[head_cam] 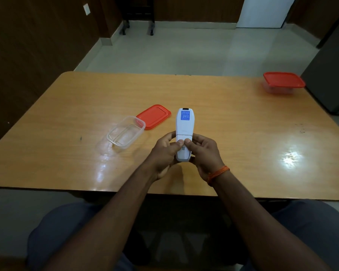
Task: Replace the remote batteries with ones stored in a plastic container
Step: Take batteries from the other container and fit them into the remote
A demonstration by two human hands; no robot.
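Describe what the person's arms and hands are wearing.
Both forearms are bare, no sleeves or gloves in view. The right hand has an orange thread band wound round its wrist; the left hand wears nothing visible.

white remote with blue label, red lid, clear container, orange wristband, tan wood-grain table

Single head-worn wide-angle view, sited above the near edge of the table, facing forward and down. Close range: left hand, right hand and remote sit mid-frame just beyond that edge; far edge and floor fill the top.
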